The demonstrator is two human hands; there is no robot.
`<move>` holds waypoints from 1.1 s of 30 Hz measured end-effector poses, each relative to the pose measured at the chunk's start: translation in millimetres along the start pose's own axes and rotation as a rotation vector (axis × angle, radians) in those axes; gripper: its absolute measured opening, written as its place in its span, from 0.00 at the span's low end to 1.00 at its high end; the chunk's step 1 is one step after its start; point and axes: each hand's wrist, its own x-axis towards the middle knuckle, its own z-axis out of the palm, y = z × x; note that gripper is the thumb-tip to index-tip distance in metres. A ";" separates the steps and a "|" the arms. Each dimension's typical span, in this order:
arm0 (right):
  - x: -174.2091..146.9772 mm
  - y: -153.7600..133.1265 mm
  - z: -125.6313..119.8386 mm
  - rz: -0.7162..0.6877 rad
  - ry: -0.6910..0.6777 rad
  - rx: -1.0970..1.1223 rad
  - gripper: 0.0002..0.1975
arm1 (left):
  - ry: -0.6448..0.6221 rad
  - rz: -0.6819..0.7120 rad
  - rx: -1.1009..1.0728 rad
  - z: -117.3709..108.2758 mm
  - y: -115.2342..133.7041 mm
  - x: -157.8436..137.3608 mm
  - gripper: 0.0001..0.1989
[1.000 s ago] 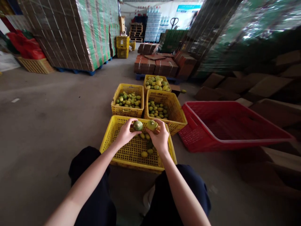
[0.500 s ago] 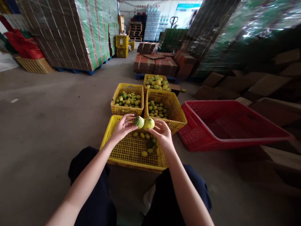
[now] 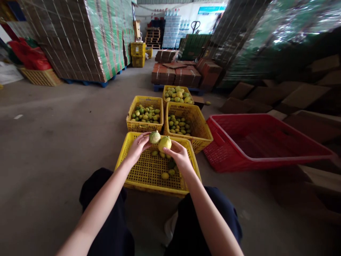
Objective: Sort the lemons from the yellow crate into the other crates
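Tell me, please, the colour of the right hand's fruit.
The fruit is greenish yellow; see the head view.

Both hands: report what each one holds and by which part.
The left hand holds a greenish fruit by its left side; the right hand holds a yellower fruit by its right side.

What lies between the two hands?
In the head view, a greenish fruit in the left hand and a yellower fruit in the right hand.
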 end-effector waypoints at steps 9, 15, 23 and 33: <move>-3.4 -8.0 1.8 0.141 -0.066 0.198 0.19 | 0.012 0.014 0.141 3.0 -11.8 4.4 0.23; -4.7 -7.8 3.5 0.173 -0.107 0.226 0.20 | -0.039 -0.033 0.020 7.0 -9.9 2.3 0.24; 1.2 -4.1 2.4 0.093 0.033 0.280 0.22 | 0.031 -0.173 -0.205 8.6 -8.3 1.6 0.12; -2.3 -8.4 1.7 0.116 -0.021 0.193 0.22 | 0.067 -0.083 -0.093 8.5 -10.3 3.2 0.13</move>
